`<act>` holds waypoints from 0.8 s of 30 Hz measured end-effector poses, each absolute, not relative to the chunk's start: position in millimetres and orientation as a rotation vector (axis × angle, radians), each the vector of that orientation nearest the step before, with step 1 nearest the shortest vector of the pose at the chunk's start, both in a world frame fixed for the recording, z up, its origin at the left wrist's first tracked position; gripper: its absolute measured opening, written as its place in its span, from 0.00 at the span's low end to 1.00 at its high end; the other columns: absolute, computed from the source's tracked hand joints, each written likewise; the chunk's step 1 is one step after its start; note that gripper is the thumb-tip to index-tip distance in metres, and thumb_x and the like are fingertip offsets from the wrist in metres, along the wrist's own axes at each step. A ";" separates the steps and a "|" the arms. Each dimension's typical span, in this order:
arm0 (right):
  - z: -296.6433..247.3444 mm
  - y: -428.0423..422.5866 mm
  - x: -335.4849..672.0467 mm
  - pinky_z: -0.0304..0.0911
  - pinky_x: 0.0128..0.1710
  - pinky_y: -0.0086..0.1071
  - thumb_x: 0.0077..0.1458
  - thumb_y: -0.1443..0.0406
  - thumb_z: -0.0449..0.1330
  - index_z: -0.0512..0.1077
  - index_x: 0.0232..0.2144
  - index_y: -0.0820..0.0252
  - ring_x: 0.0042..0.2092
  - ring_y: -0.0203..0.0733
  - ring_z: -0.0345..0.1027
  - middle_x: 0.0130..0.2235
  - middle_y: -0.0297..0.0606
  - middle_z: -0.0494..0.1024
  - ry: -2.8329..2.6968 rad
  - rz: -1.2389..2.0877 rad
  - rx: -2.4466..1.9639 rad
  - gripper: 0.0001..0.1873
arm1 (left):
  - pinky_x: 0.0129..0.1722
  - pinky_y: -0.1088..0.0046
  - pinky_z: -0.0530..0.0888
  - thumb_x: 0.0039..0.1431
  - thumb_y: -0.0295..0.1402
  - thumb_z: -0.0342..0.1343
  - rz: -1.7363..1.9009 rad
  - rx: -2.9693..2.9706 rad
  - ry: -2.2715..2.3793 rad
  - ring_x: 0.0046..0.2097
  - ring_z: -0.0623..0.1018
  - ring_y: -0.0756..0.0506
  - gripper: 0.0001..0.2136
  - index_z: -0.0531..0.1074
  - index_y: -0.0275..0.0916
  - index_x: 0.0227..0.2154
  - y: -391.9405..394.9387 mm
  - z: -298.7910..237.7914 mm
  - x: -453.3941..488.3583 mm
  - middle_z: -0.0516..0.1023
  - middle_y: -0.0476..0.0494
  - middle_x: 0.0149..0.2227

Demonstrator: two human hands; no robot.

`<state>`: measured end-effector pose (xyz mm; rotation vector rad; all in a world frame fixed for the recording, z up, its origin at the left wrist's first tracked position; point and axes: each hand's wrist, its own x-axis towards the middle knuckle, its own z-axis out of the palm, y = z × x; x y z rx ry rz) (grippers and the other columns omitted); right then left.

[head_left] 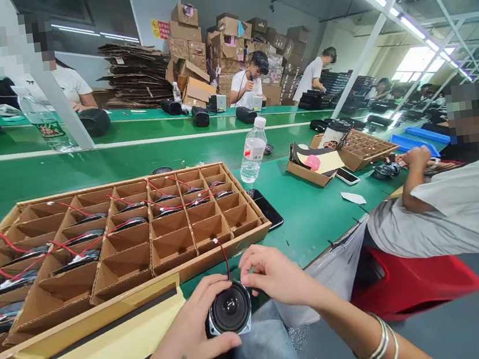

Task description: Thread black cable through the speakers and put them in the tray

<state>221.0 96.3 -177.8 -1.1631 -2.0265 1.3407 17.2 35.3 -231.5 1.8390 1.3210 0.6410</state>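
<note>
A round black speaker with a metal frame faces up above my lap. My left hand is closed around its left side, thumb at the lower edge and fingers at the top. From the speaker's top a red and black wire rises to a small white plug beside the box wall. At the speaker's upper right is my right hand, its fingers curled in a pinch; what they hold, if anything, is hidden. A divided cardboard box stands just beyond, several of its cells holding speakers with red wires.
Yellow and black sheets lie before the box. A black phone and a water bottle are at its right. Farther right, a person in a grey shirt sits on a red stool, near another divided box.
</note>
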 end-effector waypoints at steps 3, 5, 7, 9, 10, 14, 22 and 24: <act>-177.0 104.6 212.5 0.58 0.26 0.22 0.50 0.77 0.61 0.74 0.23 0.66 0.23 0.24 0.61 0.34 0.34 0.70 -2.208 1.217 -1.193 0.07 | 0.59 0.66 0.66 0.44 0.48 0.64 0.705 1.763 1.275 0.57 0.68 0.44 0.33 0.63 0.48 0.54 36.8 -240.6 15.0 0.67 0.46 0.56; -176.6 107.7 209.3 0.58 0.27 0.22 0.49 0.76 0.62 0.76 0.24 0.66 0.25 0.26 0.62 0.32 0.34 0.71 -2.261 1.202 -1.246 0.06 | 0.59 0.65 0.66 0.42 0.44 0.66 0.710 1.713 1.306 0.57 0.69 0.43 0.34 0.62 0.48 0.55 38.4 -243.5 15.8 0.67 0.46 0.56; -176.0 109.7 207.9 0.57 0.27 0.22 0.49 0.75 0.62 0.77 0.25 0.66 0.25 0.27 0.62 0.31 0.34 0.72 -2.294 1.196 -1.307 0.05 | 0.59 0.63 0.66 0.41 0.41 0.66 0.699 1.695 1.307 0.57 0.69 0.43 0.34 0.63 0.48 0.54 38.8 -245.1 16.3 0.67 0.47 0.56; -175.2 111.2 207.5 0.57 0.28 0.22 0.49 0.75 0.62 0.78 0.25 0.65 0.26 0.29 0.63 0.30 0.35 0.72 -2.312 1.199 -1.337 0.05 | 0.59 0.63 0.67 0.41 0.41 0.66 0.701 1.698 1.306 0.56 0.69 0.43 0.34 0.63 0.48 0.54 37.9 -247.4 16.0 0.67 0.46 0.56; -174.8 111.8 207.6 0.57 0.28 0.22 0.49 0.74 0.62 0.78 0.25 0.65 0.27 0.29 0.63 0.30 0.35 0.73 -2.318 1.202 -1.343 0.05 | 0.59 0.62 0.66 0.41 0.41 0.67 0.696 1.698 1.304 0.57 0.69 0.42 0.35 0.63 0.48 0.54 37.3 -249.2 15.6 0.67 0.46 0.57; -173.6 113.3 207.9 0.57 0.28 0.23 0.49 0.73 0.62 0.78 0.24 0.66 0.28 0.31 0.65 0.29 0.36 0.74 -2.335 1.197 -1.354 0.05 | 0.61 0.57 0.64 0.40 0.44 0.67 0.684 1.660 1.325 0.58 0.69 0.41 0.40 0.59 0.46 0.57 36.6 -257.1 14.4 0.65 0.43 0.59; -168.0 112.4 199.9 0.56 0.25 0.22 0.51 0.73 0.61 0.76 0.22 0.65 0.22 0.30 0.64 0.18 0.30 0.69 -2.389 1.195 -1.454 0.07 | 0.52 0.69 0.74 0.42 0.49 0.66 0.770 1.878 1.289 0.52 0.74 0.43 0.32 0.67 0.46 0.51 40.4 -245.4 14.5 0.72 0.44 0.52; -161.9 113.7 199.0 0.54 0.23 0.23 0.54 0.69 0.59 0.75 0.23 0.64 0.18 0.30 0.62 0.14 0.28 0.65 -2.499 1.196 -1.506 0.09 | 0.48 0.74 0.75 0.45 0.50 0.64 0.768 2.010 1.275 0.51 0.75 0.45 0.29 0.67 0.46 0.50 39.5 -243.3 14.0 0.73 0.45 0.50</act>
